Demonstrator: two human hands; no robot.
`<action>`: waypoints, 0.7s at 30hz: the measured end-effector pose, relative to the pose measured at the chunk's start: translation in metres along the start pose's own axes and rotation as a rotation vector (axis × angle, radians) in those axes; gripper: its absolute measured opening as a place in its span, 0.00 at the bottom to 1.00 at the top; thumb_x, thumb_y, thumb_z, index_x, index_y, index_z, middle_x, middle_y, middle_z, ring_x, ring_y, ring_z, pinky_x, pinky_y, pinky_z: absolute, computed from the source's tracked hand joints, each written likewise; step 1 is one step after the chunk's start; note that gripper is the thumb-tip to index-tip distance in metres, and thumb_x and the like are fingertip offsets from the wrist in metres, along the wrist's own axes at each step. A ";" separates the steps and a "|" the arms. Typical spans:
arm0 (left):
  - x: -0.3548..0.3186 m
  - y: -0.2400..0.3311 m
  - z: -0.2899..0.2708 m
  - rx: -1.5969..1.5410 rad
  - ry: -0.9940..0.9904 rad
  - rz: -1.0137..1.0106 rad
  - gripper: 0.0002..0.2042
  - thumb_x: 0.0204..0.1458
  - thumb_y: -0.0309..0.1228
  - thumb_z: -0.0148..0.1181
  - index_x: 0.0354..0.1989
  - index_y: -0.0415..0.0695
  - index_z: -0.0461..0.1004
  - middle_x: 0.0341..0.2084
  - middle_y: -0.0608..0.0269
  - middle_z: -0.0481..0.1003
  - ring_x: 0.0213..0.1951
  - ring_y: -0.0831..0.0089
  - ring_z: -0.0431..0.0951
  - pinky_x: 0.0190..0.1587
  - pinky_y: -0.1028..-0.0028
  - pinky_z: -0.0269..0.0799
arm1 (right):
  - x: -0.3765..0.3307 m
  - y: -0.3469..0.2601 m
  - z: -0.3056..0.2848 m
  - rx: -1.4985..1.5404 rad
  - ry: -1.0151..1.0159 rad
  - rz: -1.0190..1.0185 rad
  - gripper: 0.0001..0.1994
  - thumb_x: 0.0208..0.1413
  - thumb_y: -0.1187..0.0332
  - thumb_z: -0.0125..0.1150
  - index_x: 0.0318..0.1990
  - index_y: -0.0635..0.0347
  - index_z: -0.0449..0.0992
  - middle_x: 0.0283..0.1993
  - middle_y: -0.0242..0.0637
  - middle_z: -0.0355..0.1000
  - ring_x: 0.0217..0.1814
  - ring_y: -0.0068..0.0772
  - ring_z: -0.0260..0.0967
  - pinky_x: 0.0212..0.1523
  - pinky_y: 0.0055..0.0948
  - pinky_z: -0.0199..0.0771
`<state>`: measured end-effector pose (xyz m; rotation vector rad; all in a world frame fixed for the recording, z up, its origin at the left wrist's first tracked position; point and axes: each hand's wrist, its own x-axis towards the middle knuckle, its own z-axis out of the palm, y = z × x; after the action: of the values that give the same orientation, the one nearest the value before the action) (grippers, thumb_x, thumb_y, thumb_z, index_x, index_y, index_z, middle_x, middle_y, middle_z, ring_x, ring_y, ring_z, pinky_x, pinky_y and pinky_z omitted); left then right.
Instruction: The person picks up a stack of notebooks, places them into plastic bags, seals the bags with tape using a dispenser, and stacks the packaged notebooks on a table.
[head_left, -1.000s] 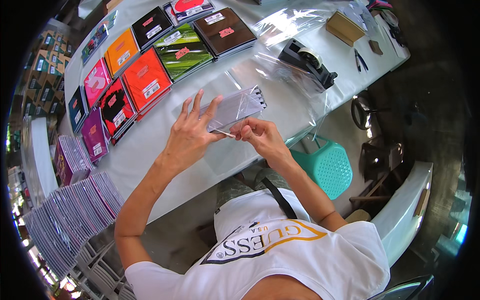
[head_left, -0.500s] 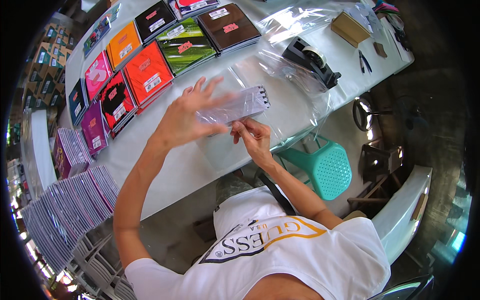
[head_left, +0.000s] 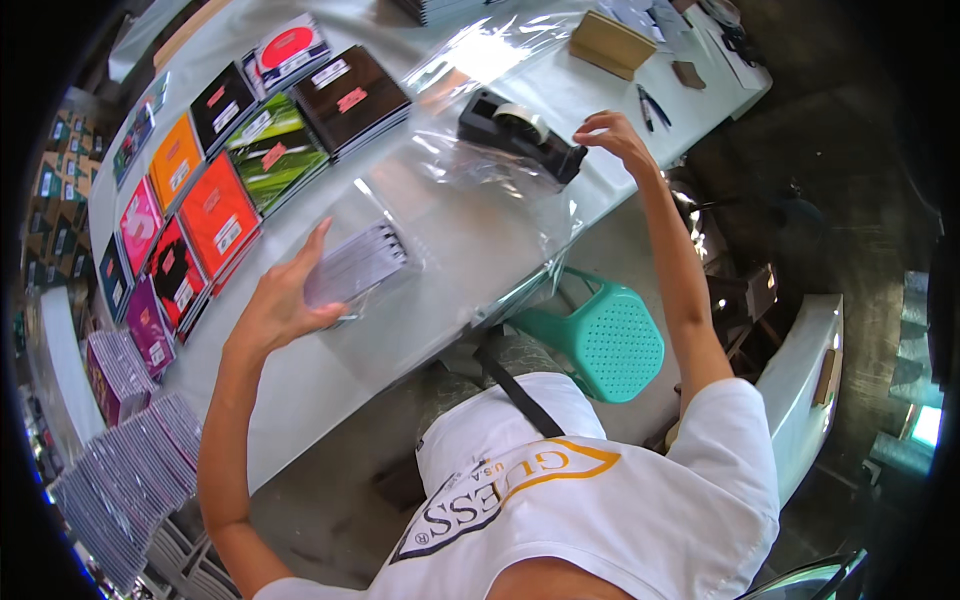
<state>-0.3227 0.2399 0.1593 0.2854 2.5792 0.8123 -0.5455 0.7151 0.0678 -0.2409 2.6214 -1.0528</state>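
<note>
We find the left hand (head_left: 283, 303) at the near-left end of a pale notebook (head_left: 357, 265), its thumb and fingers spread wide apart along opposite edges; we cannot tell how firmly it presses. The notebook lies flat on the white table (head_left: 270, 405), its black coil binding turned toward 2 o'clock.

The right hand (head_left: 612, 135) is well apart from the notebook, in the direction of 2 o'clock. Its fingers are bent, the tips close to the front end of a black tape dispenser (head_left: 520, 135) — whether they pinch any tape, we cannot tell.

Taking the pale notebook as the dial's centre, we record a red-orange notebook (head_left: 217, 212) at 10 o'clock, a green notebook (head_left: 278, 155) at 11 and a dark brown notebook (head_left: 355, 95) at 12, set edge to edge in rows. Shiny clear film (head_left: 480, 55) spreads at 1 o'clock. Beyond the dispenser we note a cardboard box (head_left: 610, 48), between 1 and 2, and a dark-handled hand tool (head_left: 657, 108) at 2. A green stool (head_left: 612, 345) stands off the table between 3 and 4 o'clock; a long stack of wrapped notebooks (head_left: 125, 490) is between 7 and 8.
</note>
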 end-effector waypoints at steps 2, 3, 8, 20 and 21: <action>-0.005 -0.004 0.004 0.010 0.051 0.018 0.52 0.33 0.34 0.70 0.71 0.50 0.46 0.52 0.42 0.70 0.45 0.45 0.75 0.50 0.64 0.70 | 0.017 0.005 -0.004 0.203 -0.297 0.200 0.17 0.46 0.59 0.71 0.36 0.64 0.82 0.49 0.43 0.74 0.57 0.35 0.66 0.49 0.35 0.73; -0.003 -0.004 0.004 -0.001 0.060 0.017 0.52 0.33 0.34 0.71 0.71 0.50 0.47 0.50 0.42 0.72 0.44 0.46 0.76 0.49 0.64 0.70 | 0.020 0.008 -0.004 0.271 -0.366 0.192 0.17 0.46 0.59 0.70 0.36 0.65 0.81 0.51 0.44 0.73 0.59 0.36 0.65 0.51 0.36 0.72; -0.007 -0.003 0.008 -0.015 0.103 -0.003 0.52 0.32 0.33 0.71 0.70 0.50 0.49 0.38 0.44 0.76 0.38 0.49 0.77 0.46 0.65 0.71 | 0.005 0.037 0.012 0.840 -0.475 -0.031 0.06 0.49 0.71 0.64 0.29 0.65 0.79 0.64 0.49 0.60 0.68 0.41 0.56 0.59 0.46 0.68; -0.012 -0.017 0.007 -0.041 0.059 0.033 0.52 0.36 0.35 0.69 0.71 0.43 0.43 0.59 0.40 0.65 0.53 0.47 0.72 0.55 0.69 0.66 | -0.114 -0.084 0.083 0.392 0.057 -0.138 0.07 0.44 0.67 0.71 0.25 0.61 0.81 0.31 0.33 0.71 0.36 0.26 0.66 0.39 0.27 0.64; -0.012 -0.018 0.006 -0.025 0.068 0.036 0.52 0.37 0.36 0.69 0.71 0.43 0.43 0.58 0.39 0.65 0.53 0.47 0.73 0.55 0.68 0.66 | -0.142 -0.128 0.114 0.779 -0.138 -0.049 0.07 0.46 0.69 0.69 0.25 0.63 0.79 0.30 0.31 0.71 0.33 0.22 0.66 0.39 0.24 0.64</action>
<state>-0.3103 0.2244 0.1489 0.3023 2.6317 0.8810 -0.3681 0.5880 0.1100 -0.1822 1.9065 -1.8845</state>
